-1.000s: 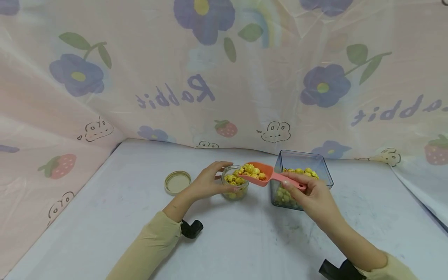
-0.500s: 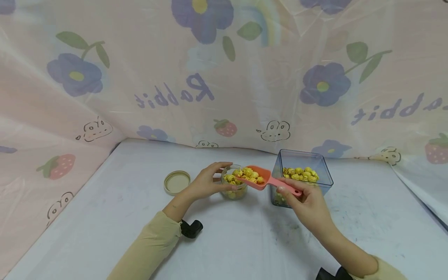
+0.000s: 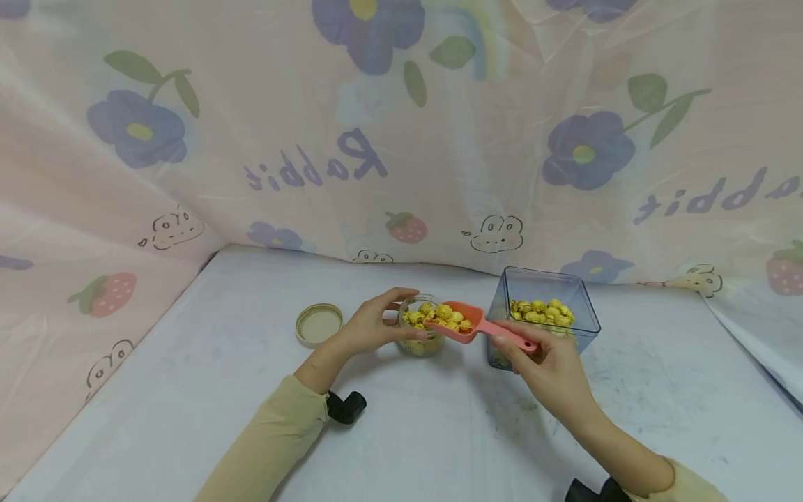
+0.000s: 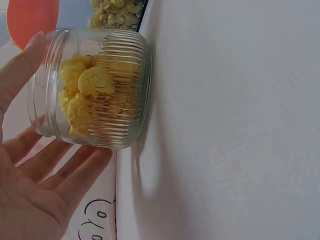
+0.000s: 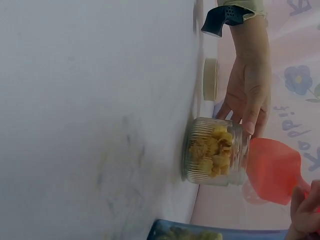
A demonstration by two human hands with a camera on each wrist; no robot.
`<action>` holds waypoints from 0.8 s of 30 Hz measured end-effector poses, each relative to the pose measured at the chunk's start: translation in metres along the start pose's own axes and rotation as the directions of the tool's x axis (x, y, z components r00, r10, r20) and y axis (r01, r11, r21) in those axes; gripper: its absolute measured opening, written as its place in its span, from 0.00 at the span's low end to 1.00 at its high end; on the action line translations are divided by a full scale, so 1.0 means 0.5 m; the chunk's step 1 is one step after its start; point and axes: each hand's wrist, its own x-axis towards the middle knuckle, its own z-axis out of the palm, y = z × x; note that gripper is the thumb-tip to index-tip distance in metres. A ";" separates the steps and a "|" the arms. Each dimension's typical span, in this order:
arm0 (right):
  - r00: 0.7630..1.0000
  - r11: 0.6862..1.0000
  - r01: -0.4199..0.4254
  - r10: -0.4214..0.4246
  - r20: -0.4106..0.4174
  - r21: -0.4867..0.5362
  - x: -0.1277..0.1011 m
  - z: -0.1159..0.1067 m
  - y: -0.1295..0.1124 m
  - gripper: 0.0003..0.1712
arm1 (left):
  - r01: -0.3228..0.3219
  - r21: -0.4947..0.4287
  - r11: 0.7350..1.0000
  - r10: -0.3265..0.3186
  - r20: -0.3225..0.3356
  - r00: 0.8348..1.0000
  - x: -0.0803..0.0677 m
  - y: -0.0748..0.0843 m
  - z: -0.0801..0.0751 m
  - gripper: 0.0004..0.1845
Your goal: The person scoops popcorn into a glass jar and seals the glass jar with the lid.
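A ribbed glass jar [image 4: 127,90] stands on the white table, partly filled with yellow popcorn [image 4: 95,82]. My left hand [image 3: 366,326] holds it near the rim, thumb on one side and fingers on the other. In my right hand [image 3: 552,366] the handle of a coral-red scoop [image 3: 467,314] is pinched between thumb and fingers. The scoop carries several popcorn pieces [image 3: 453,317], and its front lip overlaps the jar's mouth. In the right wrist view the scoop [image 5: 272,167] is at the jar's opening, tilted towards it.
Right of the jar stands a clear bluish square container [image 3: 583,317] with more popcorn, partly behind my right hand. A round pale lid [image 3: 318,325] lies left of the jar. A printed curtain [image 3: 439,153] rises behind the table.
My right hand has moved slightly left and towards me, with the scoop lowered a little at the jar's mouth. The left hand still holds the jar in place.
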 end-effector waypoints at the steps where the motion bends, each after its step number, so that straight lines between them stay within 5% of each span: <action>1: 1.000 1.000 0.018 -0.018 0.001 -0.009 0.001 0.000 -0.001 0.18 | 0.000 -0.001 1.000 0.000 0.002 1.000 0.001 0.000 0.000 0.37; 12: 0.998 0.991 -0.003 0.011 0.062 -0.131 0.019 -0.010 -0.028 0.20 | 0.009 -0.037 0.999 -0.009 0.003 1.000 0.005 -0.006 0.004 0.37; 24: 0.994 0.988 0.018 -0.001 0.106 -0.151 0.036 -0.024 -0.044 0.20 | 0.001 -0.036 0.999 -0.001 -0.003 1.000 0.003 -0.006 0.002 0.36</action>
